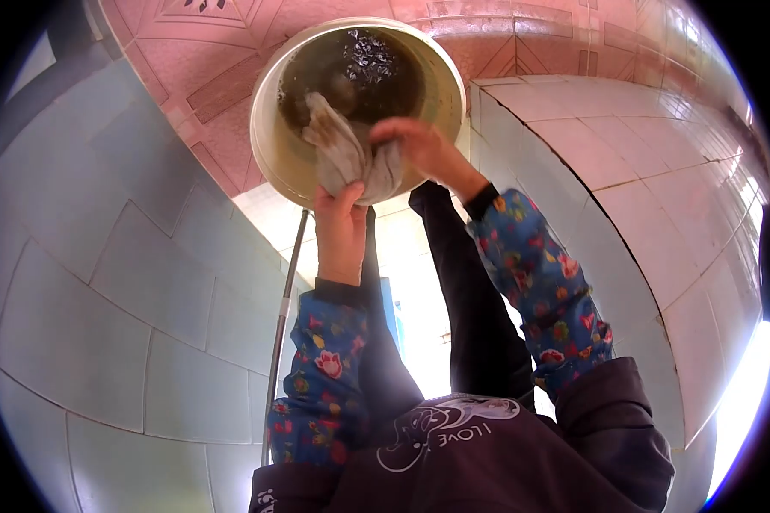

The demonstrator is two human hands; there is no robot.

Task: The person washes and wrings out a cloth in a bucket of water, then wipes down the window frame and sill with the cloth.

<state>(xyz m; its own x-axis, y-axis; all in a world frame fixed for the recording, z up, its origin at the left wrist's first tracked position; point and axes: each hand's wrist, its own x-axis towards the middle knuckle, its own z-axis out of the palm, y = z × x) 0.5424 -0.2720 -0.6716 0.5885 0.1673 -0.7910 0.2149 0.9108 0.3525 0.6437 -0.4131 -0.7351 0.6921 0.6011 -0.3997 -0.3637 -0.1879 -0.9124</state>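
A wet, greyish-white cloth (pixel 340 150) hangs over the near rim of a cream bucket (pixel 268 154). Its upper end reaches toward the dark, murky water (pixel 351 73) inside. My left hand (pixel 342 231) is closed on the cloth's lower part at the rim, thumb on top. Beside it, my right hand (pixel 428 152) is over the right part of the bucket, fingers stretched out to the left and blurred by motion. Its fingertips are close to the folded right part of the cloth; whether they touch it I cannot tell.
Pink patterned tiles (pixel 222 77) lie under and behind the bucket. A tiled ledge (pixel 624 162) runs along the right, and a pale tiled wall (pixel 103 282) rises on the left. A thin metal pole (pixel 284 321) stands by my left sleeve. My legs (pixel 479 316) are below the bucket.
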